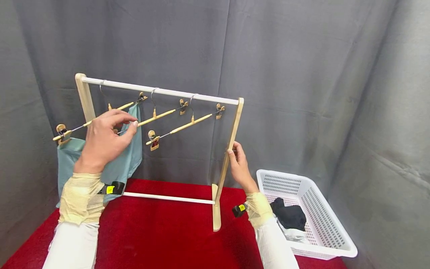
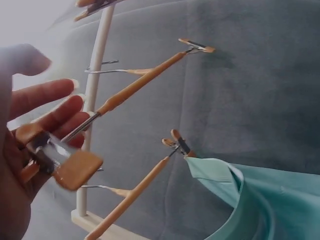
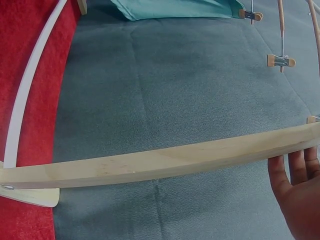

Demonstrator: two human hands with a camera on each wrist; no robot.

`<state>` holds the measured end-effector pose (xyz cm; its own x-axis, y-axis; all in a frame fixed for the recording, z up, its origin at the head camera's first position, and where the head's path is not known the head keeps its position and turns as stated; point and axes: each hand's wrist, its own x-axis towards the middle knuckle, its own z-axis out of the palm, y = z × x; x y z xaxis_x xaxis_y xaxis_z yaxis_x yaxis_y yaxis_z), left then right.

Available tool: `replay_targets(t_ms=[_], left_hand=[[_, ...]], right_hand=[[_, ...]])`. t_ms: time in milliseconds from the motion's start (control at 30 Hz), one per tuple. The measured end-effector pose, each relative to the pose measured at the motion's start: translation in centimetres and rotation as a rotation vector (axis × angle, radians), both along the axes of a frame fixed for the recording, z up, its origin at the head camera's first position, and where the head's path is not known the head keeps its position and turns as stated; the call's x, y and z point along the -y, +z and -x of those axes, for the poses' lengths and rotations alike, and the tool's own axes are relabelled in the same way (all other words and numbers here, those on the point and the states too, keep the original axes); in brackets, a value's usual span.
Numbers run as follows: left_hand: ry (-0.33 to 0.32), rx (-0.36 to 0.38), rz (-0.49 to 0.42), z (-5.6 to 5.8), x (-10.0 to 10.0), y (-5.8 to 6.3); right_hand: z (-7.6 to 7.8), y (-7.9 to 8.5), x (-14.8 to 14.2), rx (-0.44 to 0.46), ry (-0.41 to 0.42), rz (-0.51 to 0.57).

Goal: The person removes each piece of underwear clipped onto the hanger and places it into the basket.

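Observation:
My left hand [image 1: 105,142] is at the near end of the middle clip hanger [image 1: 161,115], its fingers loosely extended. In the left wrist view that hanger's wooden clip [image 2: 77,169] lies in front of the palm, with the thumb apart from the fingers. My right hand [image 1: 242,172] grips the right wooden upright [image 1: 231,132] of a small clothes rack, thumb on the near side. A light teal garment [image 1: 135,149] hangs from the clips of the left hanger [image 1: 125,106], partly hidden behind my left hand. The right hanger [image 1: 191,123] carries no garment.
A white plastic basket [image 1: 330,213] with black and white cloth stands right of the rack. The rack's white top rail [image 1: 168,92] holds all the hangers. A white lower bar [image 1: 168,197] crosses above the red cloth [image 1: 161,231]. Grey curtains [image 1: 285,74] surround the table.

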<state>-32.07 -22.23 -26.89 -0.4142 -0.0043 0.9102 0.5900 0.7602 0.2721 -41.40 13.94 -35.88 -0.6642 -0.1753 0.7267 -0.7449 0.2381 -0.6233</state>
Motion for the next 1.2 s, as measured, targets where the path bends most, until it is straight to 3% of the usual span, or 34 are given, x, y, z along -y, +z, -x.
replay_targets(t_ms=[367, 533, 733, 833, 1000, 1100, 1200], left_hand=[[-0.015, -0.074, -0.017, -1.1, 2.0, 1.5], [0.050, -0.049, 0.013, -1.5, 3.2, 2.0], [0.205, 0.014, 0.049, -1.6, 5.0, 1.2], [0.275, 0.070, 0.066, -1.5, 6.0, 0.7], [0.355, 0.268, 0.125, -1.3, 7.4, 0.1], [0.359, 0.361, 0.162, -1.2, 8.0, -0.2], [0.333, 0.393, 0.164, -1.0, 8.2, -0.5]], right_hand=[[0.5, -0.3, 0.0, -0.021, 0.008, -0.010], [0.6, -0.3, -0.3, -0.017, 0.001, -0.004], [0.5, -0.3, -0.4, -0.006, 0.005, -0.003], [0.4, -0.3, -0.3, -0.011, 0.010, -0.004], [0.2, -0.2, -0.2, -0.017, 0.007, -0.006], [0.2, -0.2, -0.2, -0.011, 0.004, -0.008], [0.2, -0.2, -0.2, -0.007, 0.004, -0.006]])
